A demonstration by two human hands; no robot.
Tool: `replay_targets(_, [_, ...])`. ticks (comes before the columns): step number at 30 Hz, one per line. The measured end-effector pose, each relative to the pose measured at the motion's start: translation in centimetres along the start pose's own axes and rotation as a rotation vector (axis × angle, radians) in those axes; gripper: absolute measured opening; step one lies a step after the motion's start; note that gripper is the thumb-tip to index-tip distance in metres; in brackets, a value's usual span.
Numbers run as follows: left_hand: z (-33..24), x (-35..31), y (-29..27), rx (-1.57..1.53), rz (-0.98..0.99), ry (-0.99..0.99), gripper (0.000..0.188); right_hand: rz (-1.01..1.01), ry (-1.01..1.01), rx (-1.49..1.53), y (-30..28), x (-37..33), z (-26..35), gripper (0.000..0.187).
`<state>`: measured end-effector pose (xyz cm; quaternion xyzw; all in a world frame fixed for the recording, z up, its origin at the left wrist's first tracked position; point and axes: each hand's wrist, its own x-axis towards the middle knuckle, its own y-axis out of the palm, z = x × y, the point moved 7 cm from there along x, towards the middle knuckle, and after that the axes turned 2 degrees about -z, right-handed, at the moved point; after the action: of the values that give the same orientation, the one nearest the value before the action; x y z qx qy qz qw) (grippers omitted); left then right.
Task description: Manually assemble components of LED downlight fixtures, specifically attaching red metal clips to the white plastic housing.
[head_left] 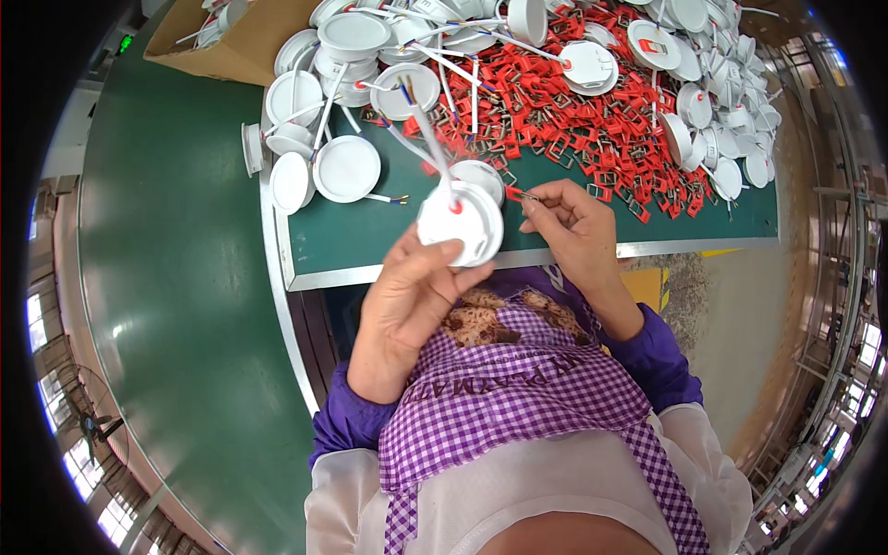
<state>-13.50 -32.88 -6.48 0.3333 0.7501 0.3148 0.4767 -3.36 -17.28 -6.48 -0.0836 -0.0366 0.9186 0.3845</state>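
Note:
My left hand [404,289] grips a round white lamp housing [474,225] by its lower edge, thumb on the upper face. A white cable [430,139] with bare-ended coloured wires rises from a red spot on that face. To its right, my right hand [575,225] pinches a small red clip with a metal wire loop [516,194] between thumb and fingertips. The clip is close to the housing's right side; whether they touch I cannot tell. Just behind the held housing another white round piece [479,176] shows partly.
Beyond my hands, a heap of red clips [564,125] covers the green tabletop [356,239]. White round housings with cables are piled at the left [347,168] and right [731,129]. A cardboard box [245,51] stands at the far left, and a metal-edged green surface [185,277] runs alongside.

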Motion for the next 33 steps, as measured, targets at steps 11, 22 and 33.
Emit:
replay_targets(11, [2.4,3.3,2.7,0.203,-0.092,0.24,0.046,-0.261,-0.18,-0.08,-3.1,-1.5,3.8,0.014])
replay_targets(22, [2.9,4.0,2.7,0.376,-0.074,0.448,0.049,-0.129,-0.328,-0.337,-1.2,-2.9,4.9,0.014])
replay_targets(33, [2.4,4.2,2.5,0.551,-0.018,0.521,0.032,-0.157,-0.31,-0.245,-0.9,-2.8,3.3,0.011])
